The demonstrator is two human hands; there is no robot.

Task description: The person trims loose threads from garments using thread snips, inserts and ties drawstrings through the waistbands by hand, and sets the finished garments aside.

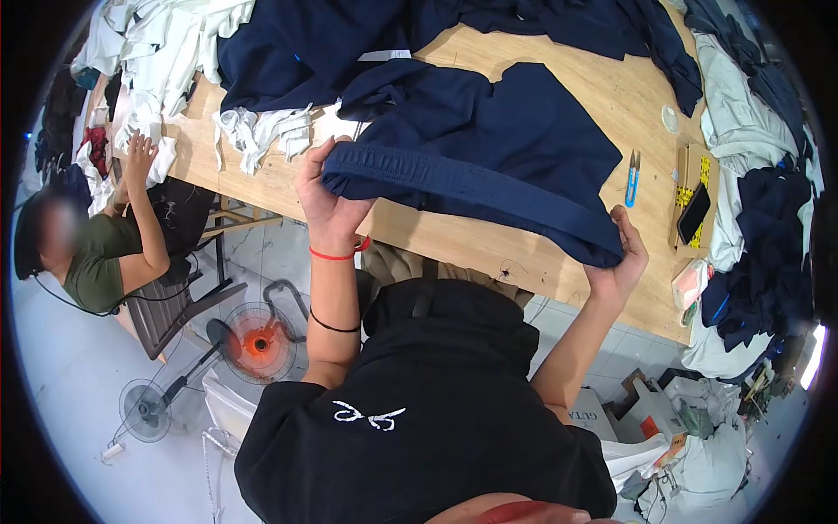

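A navy pair of trousers or shorts [515,122] with a gathered elastic waistband lies partly on the wooden table [401,229], its waist edge raised toward me. My left hand [327,196] grips one end of the waistband, thumb below and fingers around the gathered part. At the other end, my right hand [620,258] holds the smoother section, with fingertips showing over the edge. Between both hands the band is stretched out lengthwise. Blue-handled thread snips [632,179] lie on the table just beyond my right hand.
More navy garments [288,52] are heaped at the back, with white cloth strips [262,135] at the left. A phone [694,212] rests on a taped box [683,175] at the right. A co-worker [100,249] sits at the left, near a fan [260,343].
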